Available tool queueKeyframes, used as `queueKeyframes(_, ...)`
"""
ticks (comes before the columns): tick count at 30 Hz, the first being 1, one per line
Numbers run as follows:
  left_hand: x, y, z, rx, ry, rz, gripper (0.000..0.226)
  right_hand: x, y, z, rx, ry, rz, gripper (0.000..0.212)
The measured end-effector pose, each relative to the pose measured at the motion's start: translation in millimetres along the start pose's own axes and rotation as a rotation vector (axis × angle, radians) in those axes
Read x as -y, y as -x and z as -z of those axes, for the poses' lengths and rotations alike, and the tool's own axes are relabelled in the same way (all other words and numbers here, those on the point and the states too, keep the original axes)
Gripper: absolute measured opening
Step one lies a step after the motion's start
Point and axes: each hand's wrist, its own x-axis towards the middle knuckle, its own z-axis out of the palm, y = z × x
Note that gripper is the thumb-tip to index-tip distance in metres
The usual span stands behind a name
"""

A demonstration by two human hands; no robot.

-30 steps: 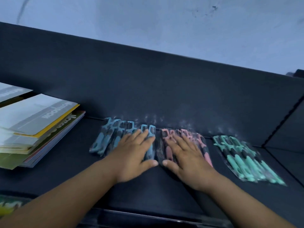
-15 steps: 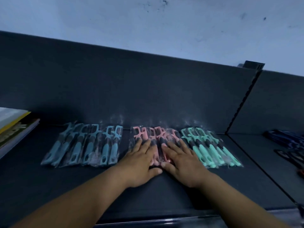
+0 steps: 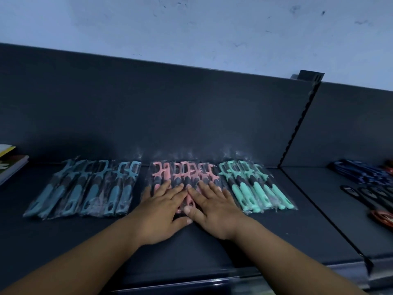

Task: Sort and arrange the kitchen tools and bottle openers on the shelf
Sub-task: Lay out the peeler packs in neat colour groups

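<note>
Head view: no print can be read on any packet, and the covers of the books (image 3: 11, 165) far out beyond the left hand are too small and cut off to make out.

Both hands lie flat, palms down, on the dark shelf (image 3: 276, 237). The left hand (image 3: 161, 211) and right hand (image 3: 214, 211) sit side by side, fingers straight and slightly spread. Their fingertips press on the row of pink bottle openers (image 3: 160, 173) in clear plastic sleeves. The thumbs meet at the near edge of the row, and one pink handle shows in the gap between the two hands. The heads of the pink openers point away, beyond the fingertips, against the dark back panel (image 3: 148, 107).

Just outside the left hand lies a row of blue bottle openers (image 3: 85, 190), apart from it. Just outside the right hand lies a row of green bottle openers (image 3: 255, 188), its nearest packet beside the little finger; whether they touch I cannot tell.

Farther past the right hand a notched upright (image 3: 297, 128) splits the shelving. Beyond it lie dark blue packets (image 3: 361, 173), some black tools (image 3: 372, 194) and an orange-red tool (image 3: 382, 217), all blurred.
</note>
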Motion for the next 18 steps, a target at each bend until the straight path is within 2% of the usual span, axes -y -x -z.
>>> queueKeyframes(4,-27,-4,18,-0.122,-0.009,-0.020,0.109,-15,14,19,-0.165,-0.175,0.041,0.075)
queueKeyframes(7,-67,-16,25,-0.176,-0.009,-0.089,0.093,-51,34,31,-0.285,-0.174,0.041,0.077)
queueKeyframes(9,-99,-27,24,-0.149,0.049,-0.113,0.086,-87,48,34,-0.278,-0.145,0.016,0.072)
queueKeyframes(13,-148,-57,6,-0.074,0.126,-0.100,0.087,-155,67,29,-0.178,-0.026,-0.060,0.079)
queueKeyframes(18,-177,-87,-11,-0.007,0.105,0.029,0.095,-192,56,21,-0.091,0.008,0.082,0.075)
